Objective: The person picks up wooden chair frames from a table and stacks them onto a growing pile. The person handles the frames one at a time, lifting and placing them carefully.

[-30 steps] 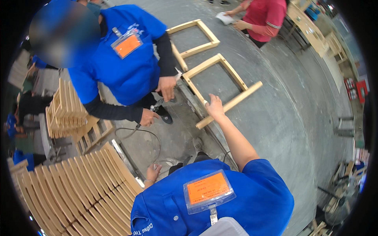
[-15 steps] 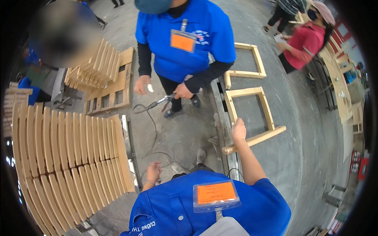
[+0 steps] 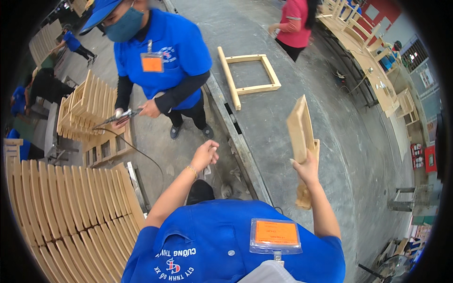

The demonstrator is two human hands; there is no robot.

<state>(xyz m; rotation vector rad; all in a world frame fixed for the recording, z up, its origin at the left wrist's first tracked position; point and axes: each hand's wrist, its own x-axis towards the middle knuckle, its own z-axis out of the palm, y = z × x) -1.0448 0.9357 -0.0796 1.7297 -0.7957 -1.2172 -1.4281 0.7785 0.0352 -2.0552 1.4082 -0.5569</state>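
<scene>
My right hand (image 3: 307,168) is closed around a pale wooden frame (image 3: 300,132), tilted up on edge above the grey table (image 3: 257,127). Part of that frame hides behind the hand and wrist. My left hand (image 3: 206,154) is raised near the table's left edge, with nothing visible in it and its fingers loosely bent and apart. Farther off on the table lies another wooden frame (image 3: 230,80), flat, with one long bar on its left side.
A co-worker (image 3: 160,56) stands across at the left, holding a corded hand tool (image 3: 125,116). Stacked slatted wooden parts (image 3: 71,198) fill the lower left; another stack (image 3: 89,101) sits on a pallet. Beyond the table are a person in red (image 3: 295,23) and a long workbench (image 3: 358,52).
My right hand has lifted the near frame off the table and turned it on edge. My left hand has risen forward. The co-worker's hands have come together at the tool.
</scene>
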